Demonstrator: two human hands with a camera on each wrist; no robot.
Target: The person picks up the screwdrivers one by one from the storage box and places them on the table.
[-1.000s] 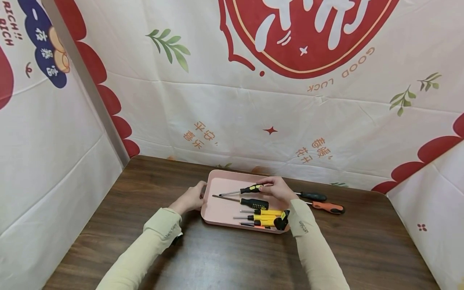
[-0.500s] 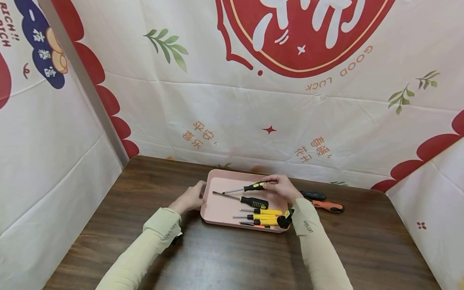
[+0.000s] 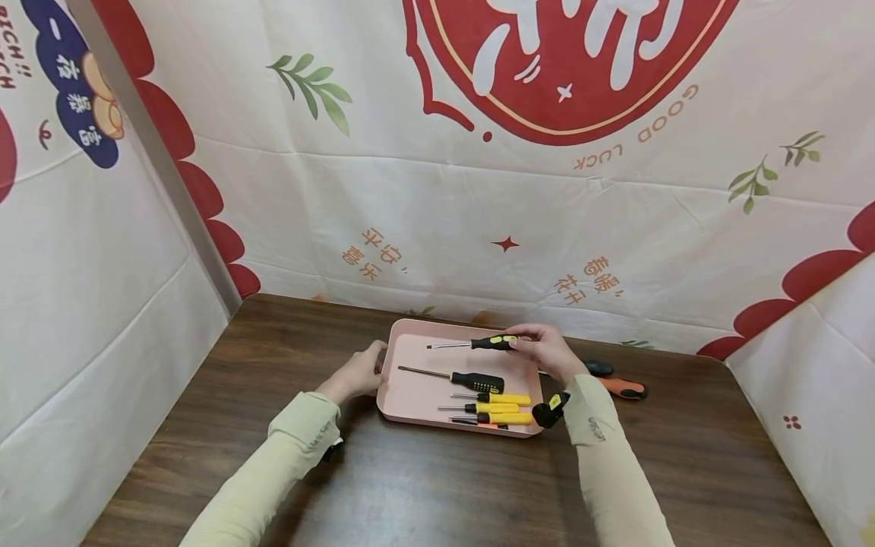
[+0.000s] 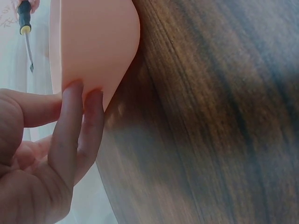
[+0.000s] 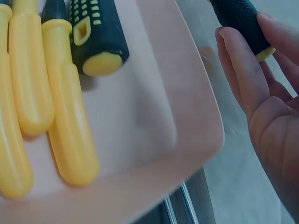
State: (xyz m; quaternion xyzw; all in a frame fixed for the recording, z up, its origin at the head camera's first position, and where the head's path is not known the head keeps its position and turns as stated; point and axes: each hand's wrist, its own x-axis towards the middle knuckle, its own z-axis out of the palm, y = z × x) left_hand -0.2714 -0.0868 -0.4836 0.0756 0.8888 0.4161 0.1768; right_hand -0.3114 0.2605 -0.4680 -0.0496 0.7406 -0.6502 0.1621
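Observation:
My left hand [image 3: 355,374] pinches the left end of a pink tray [image 3: 424,396], with fingertips against its outer wall [image 4: 96,42] in the left wrist view. Over the tray's far right part, my right hand [image 3: 552,353] holds a slotted screwdriver [image 3: 491,342] by the end of its black-and-yellow handle, the shaft pointing left. In the right wrist view that handle [image 5: 240,23] sits between thumb and fingers, raised past the rim. Inside the tray lie another black-handled screwdriver [image 3: 477,381] and a row of yellow-handled screwdrivers [image 3: 509,409].
Right of the tray, on the brown wooden table [image 3: 437,494], lie an orange-handled screwdriver [image 3: 625,388] and a dark-handled one [image 3: 598,368], partly hidden by my right hand. A small orange-and-black piece [image 3: 494,427] shows at the tray's near wall. A printed cloth [image 3: 451,205] hangs behind the table.
My right hand has lifted the screwdriver up and to the right, away from the other black-handled one. My left hand keeps its hold on the tray.

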